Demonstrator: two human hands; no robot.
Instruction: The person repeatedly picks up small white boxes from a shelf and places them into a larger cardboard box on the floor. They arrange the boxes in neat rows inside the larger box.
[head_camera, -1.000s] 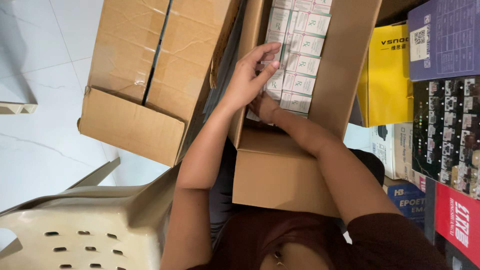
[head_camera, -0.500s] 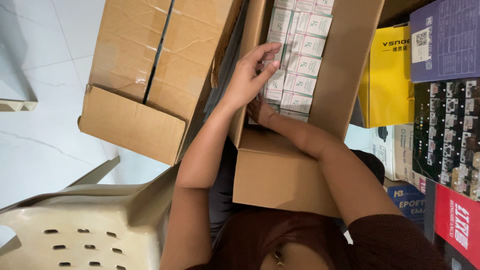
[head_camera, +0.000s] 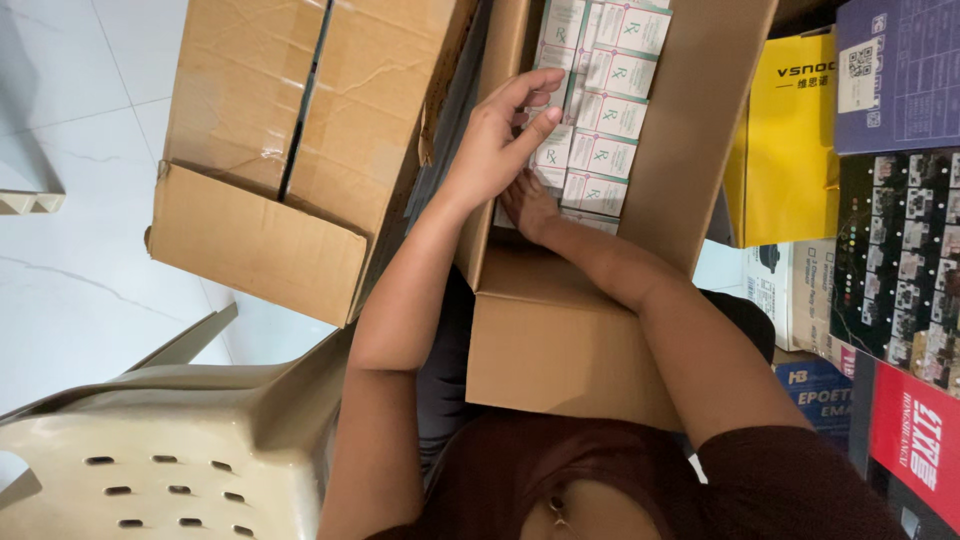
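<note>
Head view: a white tiled floor (head_camera: 70, 250) at left, a beige plastic chair (head_camera: 170, 450) near. In the open carton (head_camera: 700, 130), the left hand (head_camera: 495, 145) lies flat on the small white boxes (head_camera: 600, 150); the right hand (head_camera: 528, 205) reaches beneath, grip unclear.

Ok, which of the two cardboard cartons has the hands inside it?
The open carton holding small white-and-green boxes; both the left hand and right hand reach in. The other carton sits untouched.

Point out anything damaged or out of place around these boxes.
The closed cardboard carton on the left is creased, its top seam gaping and its near flap bent. In the open carton, the small white-and-green boxes sit in tidy rows under both hands. Nothing spilled.
</note>
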